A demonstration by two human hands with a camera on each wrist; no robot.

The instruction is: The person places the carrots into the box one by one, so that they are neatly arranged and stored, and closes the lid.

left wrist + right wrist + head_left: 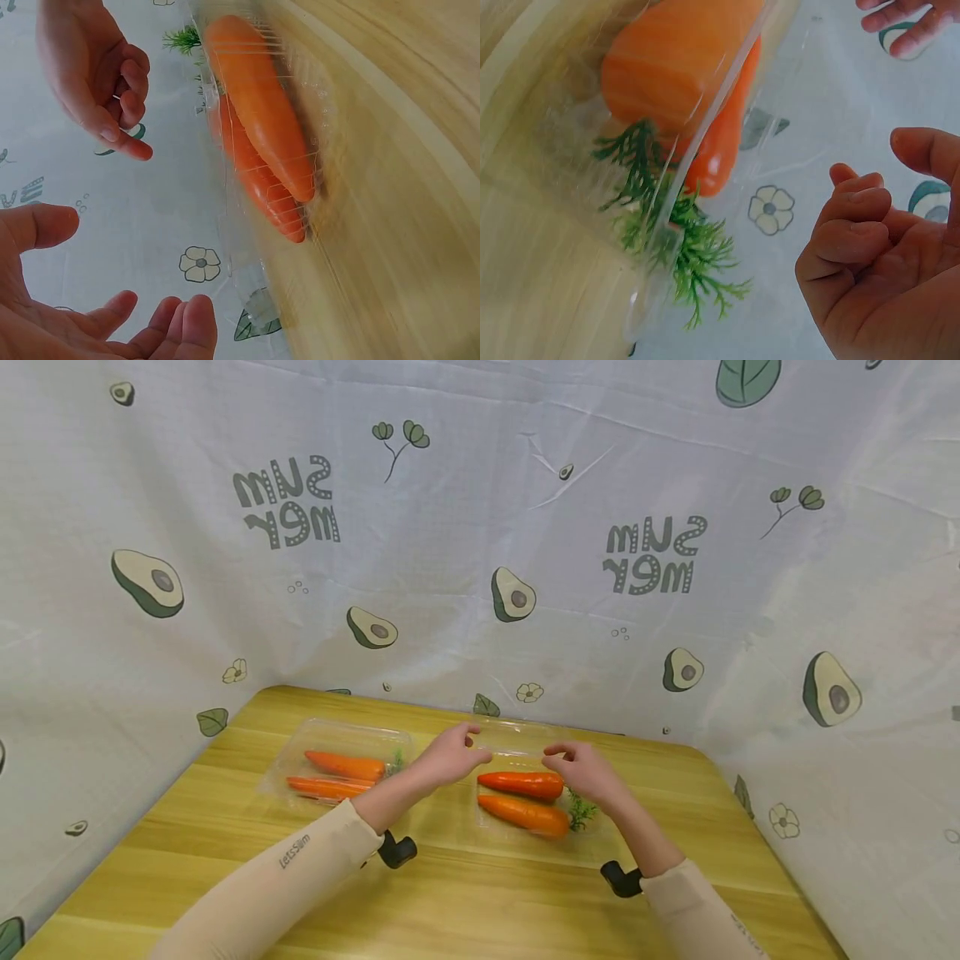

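Both hands hover over a clear plastic box (513, 735) whose lid stands raised at the back. Inside lie two orange carrots, a rear one (521, 785) and a front one (525, 817), with feathery green tops (697, 262) that poke over the box rim. Above the box's left part, my left hand (453, 754) has its fingers apart and holds nothing. My right hand (587, 770) is above the right part, near the greens, fingers loosely bent around nothing. In the left wrist view both hands appear apart from the carrots.
To the left, partly behind my left forearm, sits a second clear plastic box (300, 735) with two carrots (345, 766). A wooden table (480, 893) carries both boxes. A white curtain (450, 527) printed with avocados surrounds the table's back and sides.
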